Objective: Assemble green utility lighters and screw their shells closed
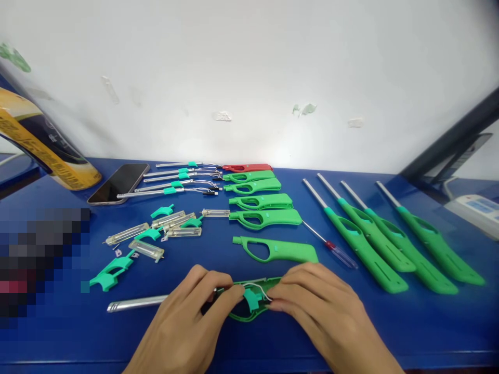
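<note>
An open green lighter shell [245, 316] lies at the front middle of the blue table, with a teal trigger piece [253, 299] and a white wire [255, 284] inside it. A metal tube [136, 303] extends left from under my left hand [191, 317]. The fingers of my left hand are closed at the shell's left end, around the tube's inner end, partly hidden. My right hand [319, 306] pinches the shell's right part beside the wire; its fingertips hide the shell's far end.
Behind are green shell halves [284, 251], a red shell [247, 168] and metal tubes with wires [150, 192]. Clear fuel tanks [146, 250] and teal parts [113, 272] lie left. Right are a screwdriver [341, 255] and several assembled lighters [368, 254]. A phone [119, 183] and yellow bottle [47, 140] stand back left.
</note>
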Demonstrator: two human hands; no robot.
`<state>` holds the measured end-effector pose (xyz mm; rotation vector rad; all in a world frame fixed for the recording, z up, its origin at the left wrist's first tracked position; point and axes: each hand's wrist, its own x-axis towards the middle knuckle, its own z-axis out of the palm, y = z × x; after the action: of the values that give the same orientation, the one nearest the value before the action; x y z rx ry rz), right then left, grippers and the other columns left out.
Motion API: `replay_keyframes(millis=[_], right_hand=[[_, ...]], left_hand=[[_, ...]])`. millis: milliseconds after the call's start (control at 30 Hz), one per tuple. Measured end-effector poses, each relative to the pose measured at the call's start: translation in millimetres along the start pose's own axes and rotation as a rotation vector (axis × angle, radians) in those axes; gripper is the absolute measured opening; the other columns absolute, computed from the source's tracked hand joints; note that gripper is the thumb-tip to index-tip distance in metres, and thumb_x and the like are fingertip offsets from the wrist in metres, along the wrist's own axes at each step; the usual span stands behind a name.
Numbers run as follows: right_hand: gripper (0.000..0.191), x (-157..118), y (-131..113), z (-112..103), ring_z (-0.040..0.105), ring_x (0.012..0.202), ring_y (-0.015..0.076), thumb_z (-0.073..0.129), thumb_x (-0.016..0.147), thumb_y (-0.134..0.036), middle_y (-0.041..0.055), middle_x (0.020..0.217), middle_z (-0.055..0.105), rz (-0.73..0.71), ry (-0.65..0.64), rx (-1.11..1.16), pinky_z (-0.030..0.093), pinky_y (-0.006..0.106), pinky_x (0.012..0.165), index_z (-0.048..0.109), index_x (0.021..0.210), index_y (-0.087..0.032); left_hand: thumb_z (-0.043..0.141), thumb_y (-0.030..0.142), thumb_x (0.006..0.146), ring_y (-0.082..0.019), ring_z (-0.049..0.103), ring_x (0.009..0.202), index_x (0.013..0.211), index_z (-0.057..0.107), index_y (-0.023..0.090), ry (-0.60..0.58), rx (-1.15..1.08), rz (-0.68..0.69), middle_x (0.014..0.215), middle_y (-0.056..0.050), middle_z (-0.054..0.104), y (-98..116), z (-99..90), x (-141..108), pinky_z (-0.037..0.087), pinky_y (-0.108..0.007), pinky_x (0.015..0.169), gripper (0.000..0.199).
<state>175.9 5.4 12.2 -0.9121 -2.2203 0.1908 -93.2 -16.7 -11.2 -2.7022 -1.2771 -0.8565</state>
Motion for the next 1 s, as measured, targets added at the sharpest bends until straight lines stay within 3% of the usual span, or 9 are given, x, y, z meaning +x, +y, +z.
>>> replay_keyframes(millis=[233, 333, 533, 700, 1000], right_hand=[[0.023, -1, -1, 4, 0.074, 0.083, 0.0123, 0.053, 0.118, -0.031, -0.0058, 0.096, 0.081, -0.001, -0.008, -0.012, 0.056, 0.028, 0.08, 0.072, 0.106, -0.026], [0.023, -1, -1, 4, 0.075, 0.083, 0.0125, 0.053, 0.118, -0.031, -0.0058, 0.098, 0.081, 0.006, -0.022, -0.018, 0.056, 0.029, 0.082, 0.072, 0.106, -0.026], [0.025, -1, -2, 2, 0.076, 0.083, 0.0125, 0.051, 0.118, -0.031, -0.0065, 0.098, 0.082, 0.008, -0.022, -0.034, 0.055, 0.029, 0.081, 0.072, 0.107, -0.027], [0.024, 0, -2, 2, 0.077, 0.085, 0.0126, 0.051, 0.118, -0.032, -0.0064, 0.098, 0.082, 0.0, -0.017, -0.043, 0.055, 0.029, 0.083, 0.072, 0.107, -0.026], [0.022, -4, -2, 4, 0.074, 0.082, 0.0141, 0.054, 0.117, -0.03, -0.0051, 0.097, 0.08, 0.017, -0.03, -0.032, 0.055, 0.031, 0.08, 0.074, 0.107, -0.027]], left_hand=[[0.045, -0.01, 0.098, -0.015, 0.057, 0.09, 0.133, 0.068, 0.025, 0.106, -0.044, 0.006, 0.11, -0.003, 0.07, 0, 3.2, 7, 0.055, -0.021, 0.074, 0.054], [0.045, -0.011, 0.098, -0.015, 0.059, 0.093, 0.134, 0.068, 0.025, 0.074, -0.046, -0.002, 0.112, -0.003, 0.071, 0, 1.9, 7, 0.056, -0.021, 0.075, 0.056], [0.046, -0.008, 0.102, -0.013, 0.065, 0.106, 0.124, 0.072, 0.025, 0.135, -0.067, -0.001, 0.11, -0.002, 0.072, 3, -5.0, 16, 0.057, -0.022, 0.094, 0.046], [0.044, 0.002, 0.108, -0.006, 0.071, 0.089, 0.117, 0.074, 0.026, 0.145, -0.038, -0.026, 0.106, 0.001, 0.073, 5, -7.1, 24, 0.055, -0.015, 0.082, 0.039], [0.051, -0.001, 0.105, -0.014, 0.065, 0.097, 0.12, 0.069, 0.022, 0.118, -0.118, -0.009, 0.105, -0.003, 0.069, 9, -6.4, 22, 0.056, -0.026, 0.084, 0.032]])
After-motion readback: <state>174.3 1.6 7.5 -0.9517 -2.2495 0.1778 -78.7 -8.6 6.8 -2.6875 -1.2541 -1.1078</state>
